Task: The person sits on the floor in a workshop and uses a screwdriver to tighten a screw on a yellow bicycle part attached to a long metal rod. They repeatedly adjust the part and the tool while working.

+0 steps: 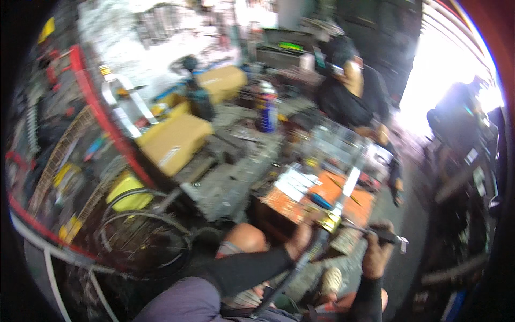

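Near a cluttered desk point(228, 188), a metal tube point(316, 244) slants up, gold collar point(331, 220) already around it. The left hand point(301, 237) grips the tube; the right hand point(377, 255) wraps a dark-handled tool point(383, 234) near the collar. Work looks underway; what remains is unclear.

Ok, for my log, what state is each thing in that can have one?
Left hand, closed on tube
Right hand, closed on tool
Tube, slanted
Tool, held, pointing toward tube
Can, upright
Display, lit green
Paper, lying flat
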Demonstrator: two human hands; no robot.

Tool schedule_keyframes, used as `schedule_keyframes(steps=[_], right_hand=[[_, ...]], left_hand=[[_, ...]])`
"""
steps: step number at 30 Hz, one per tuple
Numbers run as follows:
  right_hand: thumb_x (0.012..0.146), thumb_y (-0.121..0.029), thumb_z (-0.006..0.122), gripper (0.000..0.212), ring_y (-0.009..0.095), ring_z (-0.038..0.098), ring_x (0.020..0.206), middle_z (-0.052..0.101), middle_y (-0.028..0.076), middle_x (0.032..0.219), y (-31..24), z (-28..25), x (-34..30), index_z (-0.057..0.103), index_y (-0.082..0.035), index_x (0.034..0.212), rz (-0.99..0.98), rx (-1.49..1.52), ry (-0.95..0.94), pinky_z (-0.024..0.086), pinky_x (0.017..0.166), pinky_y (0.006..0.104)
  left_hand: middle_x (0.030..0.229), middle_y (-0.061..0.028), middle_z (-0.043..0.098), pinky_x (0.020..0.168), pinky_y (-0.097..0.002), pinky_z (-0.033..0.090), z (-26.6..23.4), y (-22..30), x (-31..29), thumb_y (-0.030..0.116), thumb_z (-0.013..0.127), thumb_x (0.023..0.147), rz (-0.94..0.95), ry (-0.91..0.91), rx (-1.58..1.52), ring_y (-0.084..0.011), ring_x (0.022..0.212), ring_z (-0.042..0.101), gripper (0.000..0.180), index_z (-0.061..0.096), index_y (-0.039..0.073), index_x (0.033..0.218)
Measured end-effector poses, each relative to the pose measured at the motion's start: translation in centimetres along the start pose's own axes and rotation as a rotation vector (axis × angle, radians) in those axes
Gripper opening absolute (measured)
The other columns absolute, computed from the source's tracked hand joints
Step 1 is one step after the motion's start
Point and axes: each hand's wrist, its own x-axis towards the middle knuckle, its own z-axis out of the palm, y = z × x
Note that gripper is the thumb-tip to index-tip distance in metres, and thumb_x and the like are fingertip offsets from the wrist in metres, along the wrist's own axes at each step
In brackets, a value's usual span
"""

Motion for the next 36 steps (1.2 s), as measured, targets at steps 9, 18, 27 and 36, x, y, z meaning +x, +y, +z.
schedule_keyframes(steps=[9,18,27,36], right_hand=[[0.099,-0.011,0.081,0.027,0.022,0.077,0.099,0.076,0.024,0.122,-0.3,0.0,-0.5,0.064,0.002,0.116,-0.034,-0.101,-0.103,0.063,0.088,0.0358],[0.099,0.002,0.077,0.026,0.024,0.075,0.108,0.075,0.021,0.126,-0.6,0.9,-1.1,0.064,0.002,0.121,-0.03,0.128,-0.142,0.063,0.093,0.0349],[0.098,-0.009,0.082,0.038,0.028,0.075,0.116,0.073,0.021,0.133,-0.4,0.4,-0.7,0.059,-0.001,0.127,-0.074,0.212,-0.206,0.058,0.105,0.0423],[0.096,-0.003,0.082,0.027,0.018,0.075,0.1,0.079,0.009,0.105,-0.8,0.6,-2.7,0.069,0.003,0.119,0.057,-0.075,0.024,0.061,0.092,0.035]], left_hand=[[0.139,-0.0275,0.066,0.105,-0.0463,0.064,5.4,1.3,-1.2,0.039,0.064,0.104,-0.15,-0.134,-0.264,-0.0351,0.129,0.068,0.061,0.055,-0.008,0.143],[0.141,-0.0261,0.065,0.105,-0.0445,0.064,5.2,1.5,-1.4,0.043,0.065,0.103,-0.126,-0.11,-0.196,-0.0348,0.131,0.067,0.066,0.054,-0.008,0.144],[0.141,-0.0233,0.065,0.106,-0.0457,0.064,5.9,2.8,-1.5,0.042,0.069,0.101,-0.031,-0.145,-0.099,-0.0367,0.136,0.062,0.068,0.051,-0.004,0.148],[0.141,-0.0262,0.065,0.108,-0.0456,0.064,4.2,2.3,-1.5,0.035,0.071,0.097,-0.112,-0.097,-0.145,-0.0425,0.136,0.062,0.066,0.054,-0.005,0.147]])
